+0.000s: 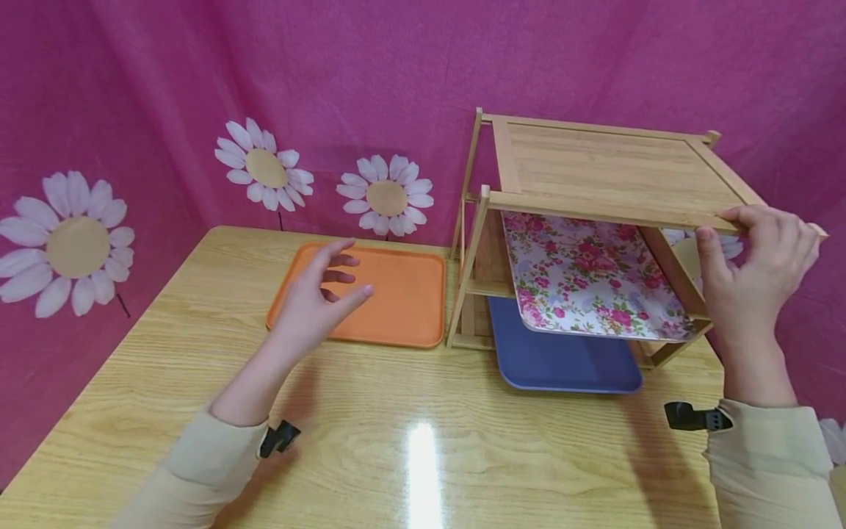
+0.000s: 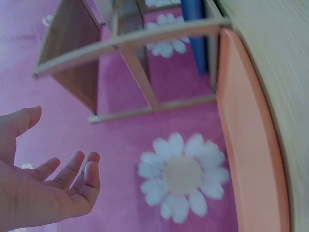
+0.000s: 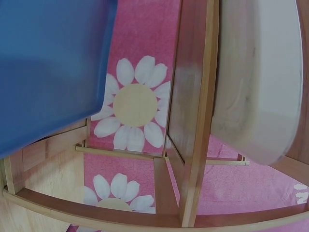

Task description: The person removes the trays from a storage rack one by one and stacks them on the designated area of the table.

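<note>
My right hand [image 1: 760, 272] grips the front right corner of a wooden tiered rack [image 1: 621, 169], fingers over the top board and thumb at its front edge. Loosely bent and holding nothing, my left hand [image 1: 317, 294] hovers above an orange tray [image 1: 396, 297] that lies on the table left of the rack. On the rack's middle level sits a floral tray [image 1: 595, 272], its front sticking out. A blue tray [image 1: 562, 360] is at the lowest level and also juts forward. The right wrist view shows the blue tray [image 3: 48, 67] and the floral tray's pale underside [image 3: 260, 82], but not the hand.
Everything stands on a light wooden table [image 1: 370, 441]. A pink cloth [image 1: 370, 66] with large white daisies hangs behind and at the sides. Both wrists carry black straps [image 1: 694, 417].
</note>
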Available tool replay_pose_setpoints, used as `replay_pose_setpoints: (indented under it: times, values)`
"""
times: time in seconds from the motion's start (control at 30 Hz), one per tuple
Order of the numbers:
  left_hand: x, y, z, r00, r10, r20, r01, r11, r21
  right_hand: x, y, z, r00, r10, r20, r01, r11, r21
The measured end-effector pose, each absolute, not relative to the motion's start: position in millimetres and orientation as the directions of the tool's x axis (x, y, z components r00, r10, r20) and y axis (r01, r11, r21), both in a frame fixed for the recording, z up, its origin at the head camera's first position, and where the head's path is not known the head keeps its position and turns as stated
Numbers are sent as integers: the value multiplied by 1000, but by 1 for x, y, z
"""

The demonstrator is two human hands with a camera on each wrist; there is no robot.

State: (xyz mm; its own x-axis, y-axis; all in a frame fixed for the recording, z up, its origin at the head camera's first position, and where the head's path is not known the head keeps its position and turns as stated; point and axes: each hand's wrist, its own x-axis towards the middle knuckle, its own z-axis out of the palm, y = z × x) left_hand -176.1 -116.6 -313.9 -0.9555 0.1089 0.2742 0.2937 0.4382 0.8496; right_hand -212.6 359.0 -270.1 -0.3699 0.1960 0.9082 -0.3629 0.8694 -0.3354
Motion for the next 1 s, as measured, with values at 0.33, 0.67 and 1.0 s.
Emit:
replay_pose_setpoints:
  times: [0.33,0.67,1.0]
  values:
    - [-163,-68,-309,-919,172,354,390,288,875,-206,351,-263,-386,187,903,-362,870,-335]
    - [-166,-21,-318,-920,271,281,351,258,900,-203,349,-259,-403,187,896,-354,871,-341]
    - [-175,21,-334,-879,401,257,377,254,891,-205,352,-261,-393,191,899,-357,869,-341]
